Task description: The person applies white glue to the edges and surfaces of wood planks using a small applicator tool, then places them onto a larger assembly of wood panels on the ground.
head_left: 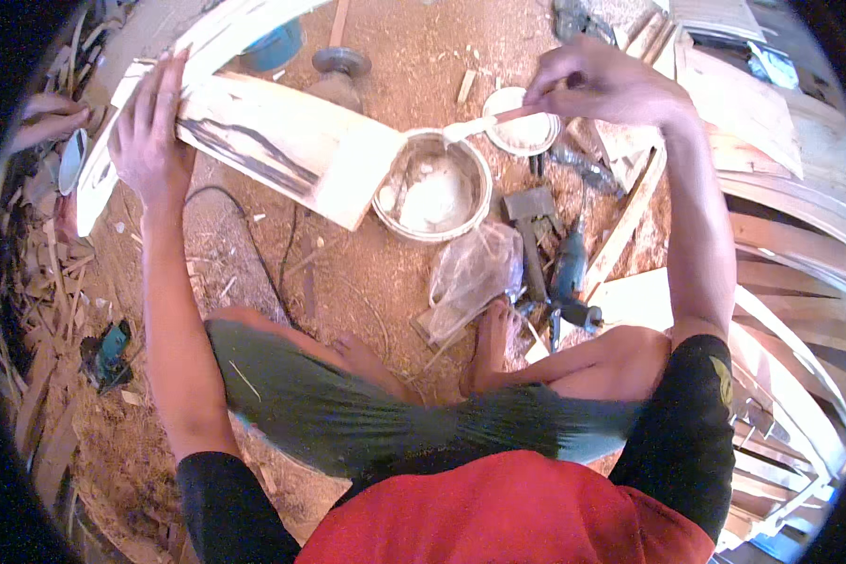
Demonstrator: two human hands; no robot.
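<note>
My left hand (150,132) grips the end of a pale wooden board (254,127) with dark streaks, fingers over its upper face. The board slants toward a round bucket (484,202) of whitish paste, its far end beside the rim. In my right hand (597,85) is a small brush (470,130) with a brownish handle, pinched between thumb and fingers. Its white-coated end is at the bucket's upper rim. Just beyond lies a round white lid or shallow tub (522,141) with pale stuff in it.
A teal drill (570,268), a hammer (530,205) and a clear plastic bag (475,273) lie right of centre. Long planks (771,197) are stacked at the right. Another person's hand (52,122) reaches in from the left. A teal power tool (113,346) sits among wood scraps.
</note>
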